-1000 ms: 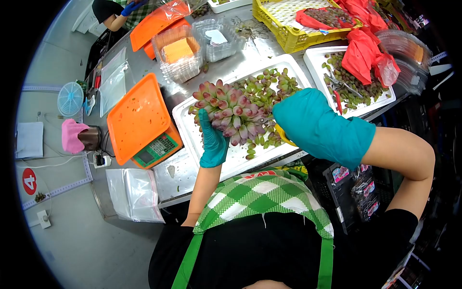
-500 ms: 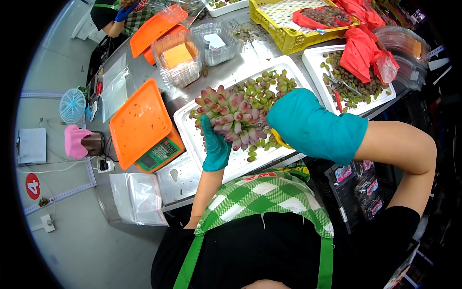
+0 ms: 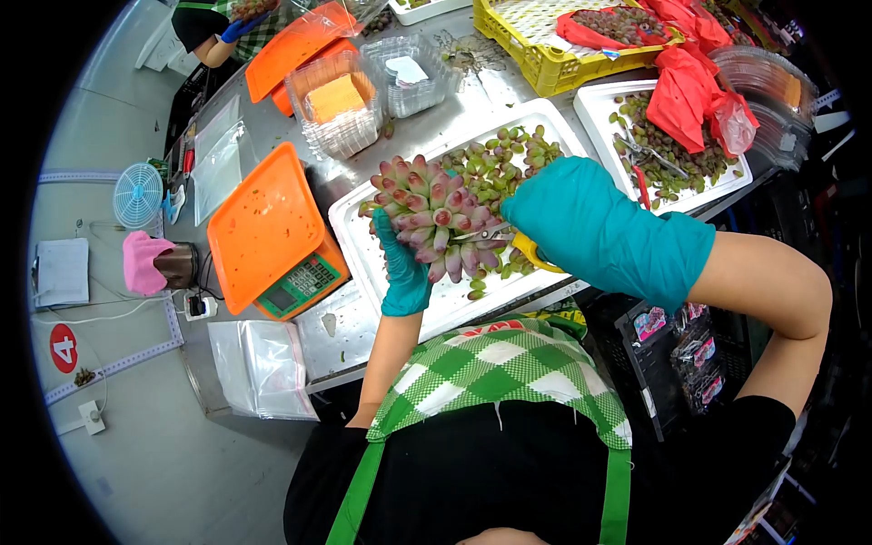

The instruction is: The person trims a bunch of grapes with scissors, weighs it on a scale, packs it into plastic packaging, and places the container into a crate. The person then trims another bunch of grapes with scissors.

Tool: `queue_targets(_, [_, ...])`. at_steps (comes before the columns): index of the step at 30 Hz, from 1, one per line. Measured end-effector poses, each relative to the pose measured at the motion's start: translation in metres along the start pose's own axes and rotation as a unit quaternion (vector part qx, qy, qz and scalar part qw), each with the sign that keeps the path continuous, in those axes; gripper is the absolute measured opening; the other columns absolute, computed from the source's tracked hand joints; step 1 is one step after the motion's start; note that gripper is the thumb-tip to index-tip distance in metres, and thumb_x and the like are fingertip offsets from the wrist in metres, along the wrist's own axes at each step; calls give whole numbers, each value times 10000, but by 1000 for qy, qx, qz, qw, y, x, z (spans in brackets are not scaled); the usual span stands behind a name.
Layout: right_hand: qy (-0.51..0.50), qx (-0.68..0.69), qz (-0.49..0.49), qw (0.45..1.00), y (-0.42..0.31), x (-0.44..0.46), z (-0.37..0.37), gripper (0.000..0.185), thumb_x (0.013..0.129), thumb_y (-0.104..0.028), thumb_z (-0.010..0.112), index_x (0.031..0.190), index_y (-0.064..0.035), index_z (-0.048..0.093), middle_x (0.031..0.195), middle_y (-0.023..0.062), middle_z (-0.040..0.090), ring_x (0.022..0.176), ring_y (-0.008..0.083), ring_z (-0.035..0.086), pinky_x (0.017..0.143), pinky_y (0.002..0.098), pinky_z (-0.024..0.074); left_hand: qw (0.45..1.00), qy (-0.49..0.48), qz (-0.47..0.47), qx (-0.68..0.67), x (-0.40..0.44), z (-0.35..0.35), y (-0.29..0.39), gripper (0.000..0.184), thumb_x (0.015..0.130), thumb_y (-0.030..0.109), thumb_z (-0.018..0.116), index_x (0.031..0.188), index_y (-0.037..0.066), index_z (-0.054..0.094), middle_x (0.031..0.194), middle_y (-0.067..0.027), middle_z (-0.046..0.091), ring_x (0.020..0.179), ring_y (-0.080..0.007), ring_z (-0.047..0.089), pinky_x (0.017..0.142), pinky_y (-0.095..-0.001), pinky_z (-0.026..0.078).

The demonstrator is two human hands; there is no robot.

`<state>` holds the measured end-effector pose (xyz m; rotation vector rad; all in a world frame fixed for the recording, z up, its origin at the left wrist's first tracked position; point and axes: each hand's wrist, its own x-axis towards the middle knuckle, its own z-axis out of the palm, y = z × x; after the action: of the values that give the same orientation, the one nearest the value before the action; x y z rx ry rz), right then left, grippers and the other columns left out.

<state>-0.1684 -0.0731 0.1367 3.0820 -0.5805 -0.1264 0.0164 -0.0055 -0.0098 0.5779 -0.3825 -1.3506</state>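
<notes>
My left hand [image 3: 405,272], in a teal glove, holds a large pink and green succulent [image 3: 434,213] over the near left part of a white tray [image 3: 359,259]. Its thumb lies along the plant's left side, while the other fingers are mostly hidden underneath. My right hand [image 3: 581,222], also gloved in teal, is closed on yellow-handled scissors [image 3: 538,255]. The scissor blades reach left to the plant's right edge. Loose green leaves and small rosettes [image 3: 495,168] lie in the tray behind the plant.
An orange scale [image 3: 268,227] stands left of the tray, with clear plastic boxes [image 3: 336,104] behind. At the right, another white tray [image 3: 668,204] holds leaves, scissors and a red bag. Behind it sits a yellow crate [image 3: 554,73]. A co-worker's gloved hand [image 3: 238,27] shows at top left.
The scissor blades now show clearly at the plant's right side, where they were mostly hidden before. The succulent has turned slightly in my left hand.
</notes>
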Motion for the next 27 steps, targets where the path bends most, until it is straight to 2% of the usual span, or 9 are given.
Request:
queue_targets(10, [-3, 20, -47, 999, 6, 3, -1, 124, 596, -208, 576, 563, -89, 571, 505, 97, 519, 492, 248, 527, 432, 363, 385, 995, -47, -68, -51, 1, -7, -4, 753, 739, 605, 361, 1295, 127, 187, 1319, -99, 232, 1197, -302, 252, 984, -451, 224])
queue_targets(13, [-17, 30, -44, 998, 5, 4, -4, 126, 596, -212, 577, 572, -89, 579, 513, 97, 527, 497, 248, 531, 430, 363, 388, 996, -57, -38, -64, 0, -1, -4, 654, 789, 555, 338, 1281, 141, 220, 1286, -110, 290, 1151, -270, 342, 953, -416, 308])
queue_targets(18, [-71, 38, -23, 997, 1, 4, -8, 121, 596, -216, 581, 580, -97, 587, 539, 84, 545, 511, 236, 542, 435, 361, 398, 996, -55, -40, -60, 2, -7, -5, 649, 792, 549, 339, 1282, 140, 218, 1287, -109, 288, 1153, -271, 340, 953, -414, 309])
queue_targets(21, [-69, 18, -21, 997, -2, 2, -11, 101, 594, -204, 585, 581, -104, 587, 554, 75, 551, 522, 225, 548, 438, 349, 401, 996, -52, -38, -59, 3, -9, -6, 646, 794, 545, 339, 1283, 139, 217, 1288, -108, 287, 1153, -271, 339, 952, -413, 310])
queue_targets(24, [-63, -1, -26, 998, -4, 2, -8, 67, 587, -175, 592, 581, -109, 585, 543, 66, 538, 528, 219, 549, 434, 337, 397, 997, -39, -28, -66, 4, -10, -7, 647, 796, 538, 341, 1282, 130, 218, 1290, -107, 286, 1157, -270, 334, 956, -409, 305])
queue_targets(27, [-10, -12, -28, 999, -8, -4, -5, 53, 577, -147, 597, 575, -98, 575, 525, 59, 521, 532, 217, 548, 431, 333, 394, 998, -35, -20, -54, 3, -9, -6, 658, 794, 538, 345, 1281, 114, 217, 1291, -109, 283, 1163, -266, 326, 965, -402, 291])
